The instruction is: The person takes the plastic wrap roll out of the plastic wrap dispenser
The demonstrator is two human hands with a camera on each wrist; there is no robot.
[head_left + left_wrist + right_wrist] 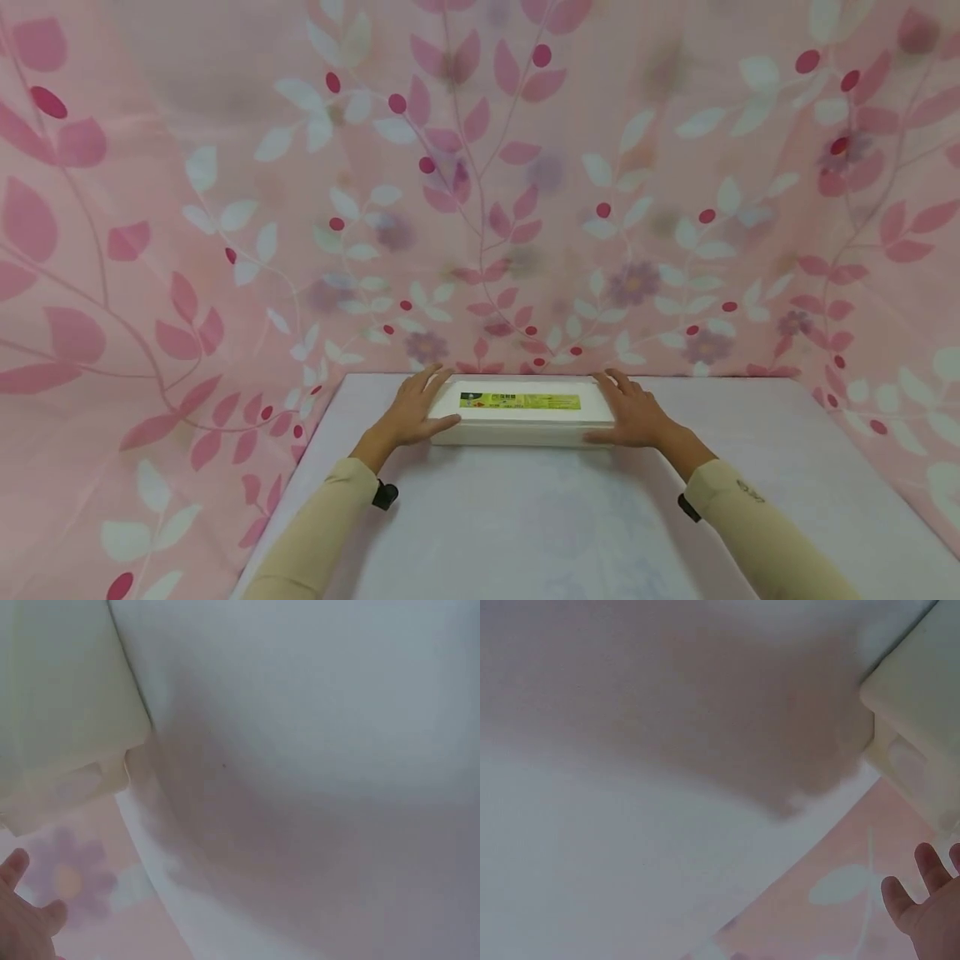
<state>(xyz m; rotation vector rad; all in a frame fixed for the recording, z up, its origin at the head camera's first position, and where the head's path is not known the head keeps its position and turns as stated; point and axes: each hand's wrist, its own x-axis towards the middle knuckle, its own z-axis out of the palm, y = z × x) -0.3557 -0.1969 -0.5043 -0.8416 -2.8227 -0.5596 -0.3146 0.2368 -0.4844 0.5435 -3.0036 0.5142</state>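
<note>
A: Box point(517, 414) — where does it lie?

B: Flat on the table point(525, 517), at the far edge, close to the curtain point(480, 183). It is long, low and white, with a green and yellow label point(520, 402) along its top.

A: And the hands?

B: One at each end of the box. The left hand point(417, 410) lies against the left end, fingers straight and spread, thumb along the near edge. The right hand point(628, 410) lies against the right end the same way, fingers out flat, thumb toward the near corner. Neither curls round the box; they press or rest on it from both sides.

A: Do the wrist views add anything?

B: Little. The left wrist view shows a pale corner of the box point(67, 712) and fingertips point(22, 911) over the curtain. The right wrist view shows the other box corner point(922, 712) and straight fingertips point(922, 900). Both are blurred.

A: Sleeves?

B: Beige ones point(322, 533) down to the wrists, each with a small dark device at the cuff.
</note>
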